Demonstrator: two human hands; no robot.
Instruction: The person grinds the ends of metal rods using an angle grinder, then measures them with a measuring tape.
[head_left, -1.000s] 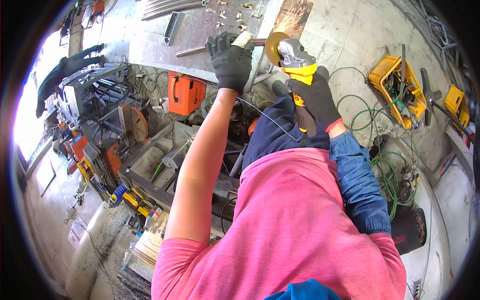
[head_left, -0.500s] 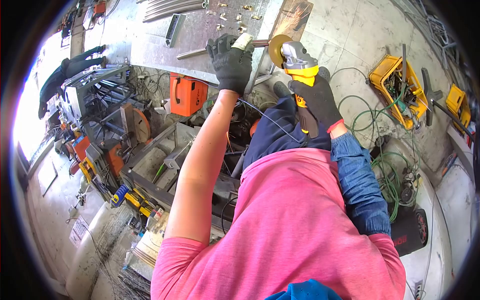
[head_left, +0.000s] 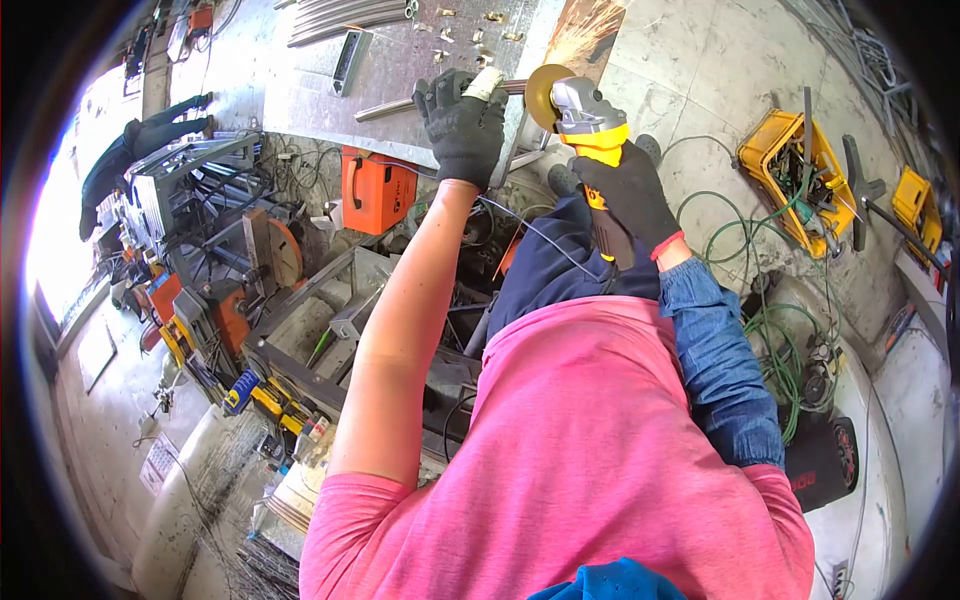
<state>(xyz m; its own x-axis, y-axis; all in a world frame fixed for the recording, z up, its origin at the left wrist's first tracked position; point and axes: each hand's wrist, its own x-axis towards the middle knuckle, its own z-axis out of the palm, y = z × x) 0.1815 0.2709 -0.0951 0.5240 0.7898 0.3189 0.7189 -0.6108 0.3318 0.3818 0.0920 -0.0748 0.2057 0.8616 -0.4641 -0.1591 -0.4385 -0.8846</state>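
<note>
My left hand (head_left: 464,128), in a dark work glove with a pale wrapping on one finger, is closed over thin metal rods (head_left: 384,109) at the edge of the metal table. The rods' right ends reach the disc. In a similar glove, my right hand (head_left: 630,195) grips a yellow and grey angle grinder (head_left: 592,118). Its tan disc (head_left: 543,98) meets the rods just past the table edge. Sparks (head_left: 583,38) spray away from the disc, over a brown board. The exact contact spot is too small to make out.
On the metal table (head_left: 300,115) lie more rods (head_left: 350,18), a short channel piece (head_left: 349,62) and several small brass-coloured parts. An orange machine (head_left: 375,190) stands below. Yellow crates (head_left: 790,180) and green hose (head_left: 785,370) are at right. Another person (head_left: 120,155) is at far left.
My right hand and the grinder have shifted slightly to the left, the disc moving along the rods. The spray of sparks is larger and brighter. My left hand stays in place.
</note>
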